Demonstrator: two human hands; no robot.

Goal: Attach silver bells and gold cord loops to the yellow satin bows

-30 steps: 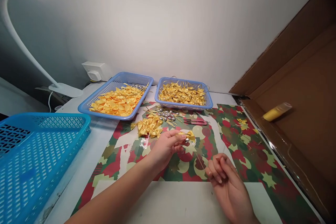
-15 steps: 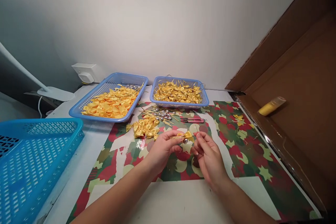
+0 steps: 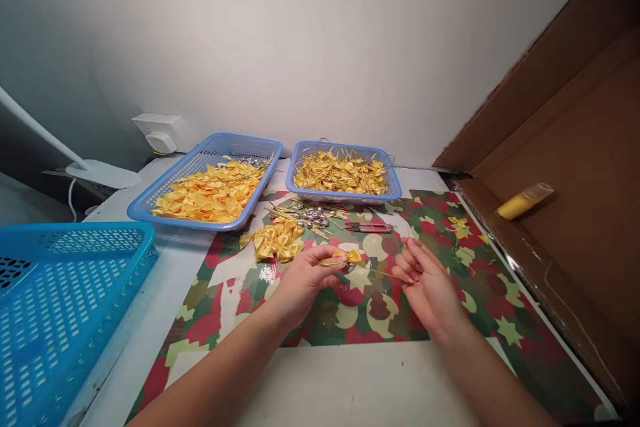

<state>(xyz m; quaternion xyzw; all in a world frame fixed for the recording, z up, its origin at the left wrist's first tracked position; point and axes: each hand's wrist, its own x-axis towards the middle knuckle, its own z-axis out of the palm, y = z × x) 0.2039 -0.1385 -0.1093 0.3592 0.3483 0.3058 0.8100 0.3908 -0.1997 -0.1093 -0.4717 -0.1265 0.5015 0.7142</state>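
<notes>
Between the thumb and fingers of my left hand (image 3: 303, 278) is a yellow ribbon bow (image 3: 355, 257), with a small silver bell (image 3: 351, 267) just under it and a gold cord looped back over the fingers. A thin gold cord (image 3: 380, 272) stretches from the bow to my right hand (image 3: 425, 280), whose fingers are curled closed on its end. A heap of yellow bows (image 3: 275, 240) lies just beyond my left hand. Behind it are loose silver bells (image 3: 314, 215) and short gold cords. Pink thread snips (image 3: 369, 228) rest past the two hands.
Two blue baskets stand at the back: the left basket (image 3: 145, 215) holds yellow bows, the right basket (image 3: 345, 197) bows with gold cords. A larger turquoise basket (image 3: 100, 320) is at left. A cardboard wall (image 3: 565, 120) bounds the right side, with a yellow tube (image 3: 523, 202) near it.
My right hand has moved away to the right from the bow, drawing the gold cord out straight. My left hand stays nearly in place with the bow.
</notes>
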